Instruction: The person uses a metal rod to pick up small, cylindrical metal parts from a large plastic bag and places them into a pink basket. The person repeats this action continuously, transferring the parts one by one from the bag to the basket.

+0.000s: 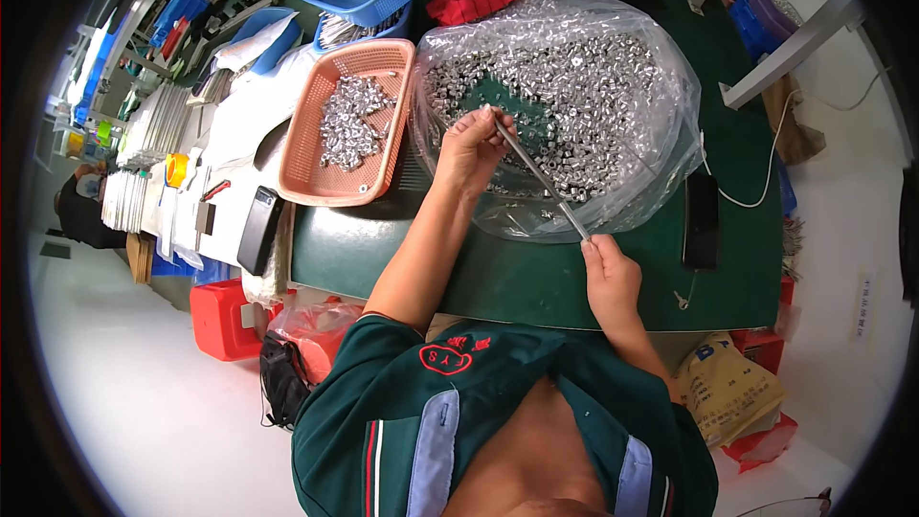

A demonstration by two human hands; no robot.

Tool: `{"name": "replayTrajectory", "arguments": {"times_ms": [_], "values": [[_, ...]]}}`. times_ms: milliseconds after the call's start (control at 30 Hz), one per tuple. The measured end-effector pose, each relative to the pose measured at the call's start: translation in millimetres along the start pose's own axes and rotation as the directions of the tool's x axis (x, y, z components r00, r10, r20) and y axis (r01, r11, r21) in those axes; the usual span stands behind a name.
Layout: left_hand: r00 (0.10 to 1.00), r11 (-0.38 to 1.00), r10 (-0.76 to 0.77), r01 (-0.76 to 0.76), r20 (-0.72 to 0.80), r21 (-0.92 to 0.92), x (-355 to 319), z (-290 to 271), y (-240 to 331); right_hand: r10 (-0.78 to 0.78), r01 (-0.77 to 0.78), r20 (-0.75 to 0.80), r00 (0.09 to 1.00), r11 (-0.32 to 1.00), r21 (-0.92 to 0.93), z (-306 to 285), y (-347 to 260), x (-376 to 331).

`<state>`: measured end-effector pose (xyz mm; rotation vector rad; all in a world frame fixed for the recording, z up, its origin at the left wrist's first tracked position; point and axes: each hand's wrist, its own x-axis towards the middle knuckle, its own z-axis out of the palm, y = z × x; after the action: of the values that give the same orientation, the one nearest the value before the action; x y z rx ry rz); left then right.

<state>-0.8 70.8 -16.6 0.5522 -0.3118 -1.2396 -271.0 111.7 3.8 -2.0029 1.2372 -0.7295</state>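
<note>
Rod (541, 175) slants nearward from left hand (467, 146) to right hand (611, 278)

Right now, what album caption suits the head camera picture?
Bare left hand and bare right hand hold a thin grey metal rod over small silvery pieces in crinkled clear plastic.

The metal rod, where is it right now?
In the head view, the metal rod slants near the middle, held between left hand and right hand, over the clear plastic.
</note>
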Motion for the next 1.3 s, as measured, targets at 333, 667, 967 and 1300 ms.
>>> {"name": "replayTrajectory", "arguments": {"times_ms": [333, 667, 967, 1300], "values": [[0.992, 0.998, 0.059, -0.06, -0.115, -0.003, 14, -9, 20, 0.11, -0.115, 0.077, 0.991, 0.991, 0.069, -11, 7, -12], [0.992, 0.929, -0.086, 0.115, 0.097, -0.351, 15, -18, 12, 0.217, -0.276, 0.195, 0.956, 0.892, 0.359, -11, 6, -8], [0.984, 0.955, -0.1, 0.137, 0.15, -0.263, 12, -16, 15, 0.226, -0.295, 0.221, 0.949, 0.884, 0.362, -14, 6, -5], [0.992, 0.997, 0.017, -0.027, 0.125, 0.073, 10, -5, 18, 0.231, -0.287, 0.203, 0.952, 0.903, 0.319, -16, 6, -4]]}}
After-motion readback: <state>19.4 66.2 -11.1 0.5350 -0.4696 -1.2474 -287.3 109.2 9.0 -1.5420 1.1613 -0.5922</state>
